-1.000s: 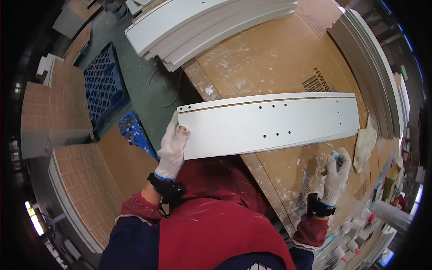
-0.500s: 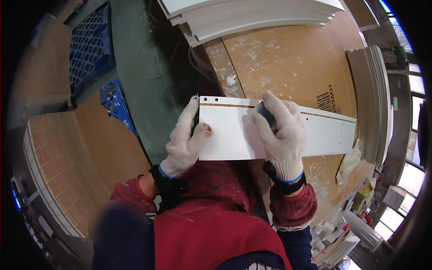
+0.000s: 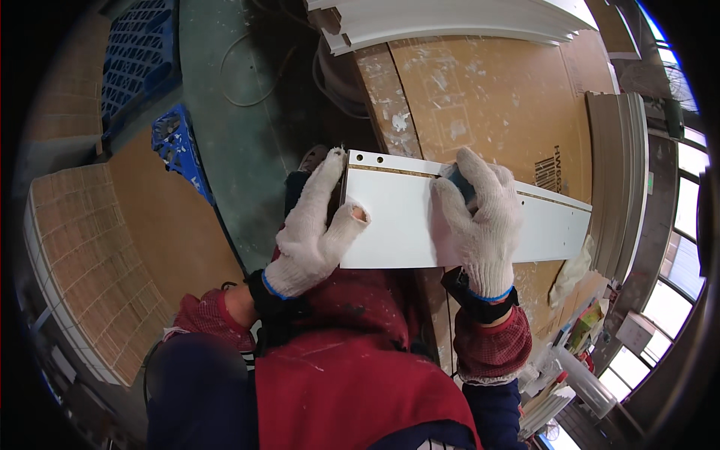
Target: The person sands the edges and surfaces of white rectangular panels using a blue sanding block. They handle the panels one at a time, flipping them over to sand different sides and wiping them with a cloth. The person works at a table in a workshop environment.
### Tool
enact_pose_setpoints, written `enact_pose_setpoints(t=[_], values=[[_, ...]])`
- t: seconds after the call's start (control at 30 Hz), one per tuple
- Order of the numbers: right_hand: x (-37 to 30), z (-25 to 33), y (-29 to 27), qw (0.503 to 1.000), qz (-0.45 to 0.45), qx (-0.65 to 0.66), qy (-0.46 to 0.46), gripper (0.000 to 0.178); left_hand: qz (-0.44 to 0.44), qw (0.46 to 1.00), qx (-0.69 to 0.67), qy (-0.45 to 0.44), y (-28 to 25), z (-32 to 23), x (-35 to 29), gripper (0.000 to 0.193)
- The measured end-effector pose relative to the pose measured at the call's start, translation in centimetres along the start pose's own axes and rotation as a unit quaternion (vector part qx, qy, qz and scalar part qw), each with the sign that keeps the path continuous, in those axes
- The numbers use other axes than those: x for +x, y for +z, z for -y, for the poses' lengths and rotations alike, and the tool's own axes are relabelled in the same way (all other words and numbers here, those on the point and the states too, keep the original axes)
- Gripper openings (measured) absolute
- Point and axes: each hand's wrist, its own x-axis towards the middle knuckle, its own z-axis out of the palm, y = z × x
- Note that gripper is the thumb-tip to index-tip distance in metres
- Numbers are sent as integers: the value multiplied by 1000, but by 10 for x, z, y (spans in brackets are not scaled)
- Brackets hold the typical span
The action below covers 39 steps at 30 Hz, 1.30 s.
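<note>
Head view: grooved white panel (image 3: 394, 217) in knit-gloved left hand (image 3: 309, 241), blue-grey block (image 3: 460, 184) in right hand (image 3: 487, 232)

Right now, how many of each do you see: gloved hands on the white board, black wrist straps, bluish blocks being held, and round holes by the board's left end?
Gloved hands: 2 (left hand, right hand)
Black wrist straps: 2
Bluish block, in the right hand: 1
Round holes in the white board, left end: 2
Total: 7

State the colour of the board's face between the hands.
The board is white there, best seen in the head view.
</note>
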Motion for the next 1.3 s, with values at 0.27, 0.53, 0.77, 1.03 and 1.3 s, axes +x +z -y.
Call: enact_pose_setpoints(t=[0.27,0.53,0.77,1.03,1.3], values=[[-5,-10,9,997,-58,22,-44,36,-1,999,-23,26,2,5,0,61],[-7,-16,9,995,-69,44,-48,35,1,999,-37,21,1,5,-1,61],[-18,-28,-12,964,-90,194,159,36,8,1000,-4,29,-4,0,-1,60],[-63,-78,-56,906,-119,252,318,43,30,997,-77,-8,0,5,2,64],[-134,-171,-106,821,-260,327,388,41,47,996,-67,-40,-4,-7,4,76]])
